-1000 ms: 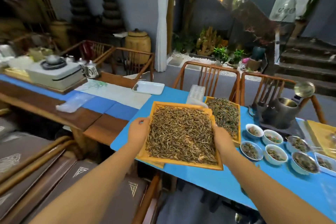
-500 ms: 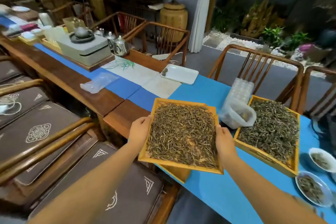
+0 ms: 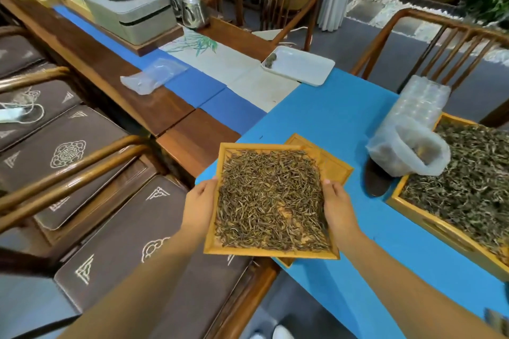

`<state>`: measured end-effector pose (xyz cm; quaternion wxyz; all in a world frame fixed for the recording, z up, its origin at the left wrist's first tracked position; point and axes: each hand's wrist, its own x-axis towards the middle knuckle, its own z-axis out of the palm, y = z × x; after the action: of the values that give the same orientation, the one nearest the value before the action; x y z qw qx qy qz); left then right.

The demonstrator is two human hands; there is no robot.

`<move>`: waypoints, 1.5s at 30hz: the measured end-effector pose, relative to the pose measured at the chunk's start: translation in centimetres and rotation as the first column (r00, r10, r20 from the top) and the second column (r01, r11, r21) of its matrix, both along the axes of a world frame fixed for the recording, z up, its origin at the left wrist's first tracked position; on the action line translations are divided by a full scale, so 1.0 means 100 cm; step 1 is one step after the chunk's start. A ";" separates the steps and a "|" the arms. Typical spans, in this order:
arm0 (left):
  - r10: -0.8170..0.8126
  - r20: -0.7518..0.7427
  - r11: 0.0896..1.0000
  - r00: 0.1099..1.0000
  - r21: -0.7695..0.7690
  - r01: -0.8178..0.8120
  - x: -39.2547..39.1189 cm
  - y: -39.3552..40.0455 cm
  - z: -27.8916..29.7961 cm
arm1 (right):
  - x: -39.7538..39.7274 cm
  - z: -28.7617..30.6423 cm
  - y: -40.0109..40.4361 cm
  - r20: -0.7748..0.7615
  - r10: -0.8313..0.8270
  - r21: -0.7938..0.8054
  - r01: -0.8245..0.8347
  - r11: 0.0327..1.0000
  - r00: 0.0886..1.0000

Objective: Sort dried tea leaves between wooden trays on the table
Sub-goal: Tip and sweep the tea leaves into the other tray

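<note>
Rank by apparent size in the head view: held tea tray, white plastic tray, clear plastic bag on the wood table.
1. held tea tray, largest, though it is nearest the camera
2. white plastic tray
3. clear plastic bag, close to the white tray, so that order is unsure

Three wooden trays (image 3: 212, 249) (image 3: 334, 166) (image 3: 396, 201), two hands (image 3: 199, 208) (image 3: 337, 208), one white tray (image 3: 316, 74), two plastic bags (image 3: 154, 76) (image 3: 391, 151)

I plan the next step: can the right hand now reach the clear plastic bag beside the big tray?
Probably not yet: the right hand grips the held wooden tray; the clear plastic bag lies unobstructed.
</note>
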<state>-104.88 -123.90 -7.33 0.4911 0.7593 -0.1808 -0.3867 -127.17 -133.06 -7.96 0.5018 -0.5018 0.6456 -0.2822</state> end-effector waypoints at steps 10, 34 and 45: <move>0.044 -0.408 0.989 0.912 0.146 0.018 -0.006 0.011 -0.039 | 0.004 -0.026 0.000 0.019 0.028 -0.028 -0.027 0.999 0.999; 0.035 -0.089 0.975 0.995 0.220 -0.015 0.001 0.024 -0.043 | 0.009 -0.019 -0.002 -0.532 0.523 -0.338 -0.734 0.590 0.665; -0.042 -0.044 0.980 0.998 0.193 0.049 0.002 0.022 -0.046 | 0.020 -0.032 -0.018 -0.592 0.533 -0.213 -0.755 0.621 0.605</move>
<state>-104.66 -121.71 -11.92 0.4093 0.7915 -0.1498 -0.4285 -125.14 -134.90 -11.20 0.2678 -0.8576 0.4314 -0.0824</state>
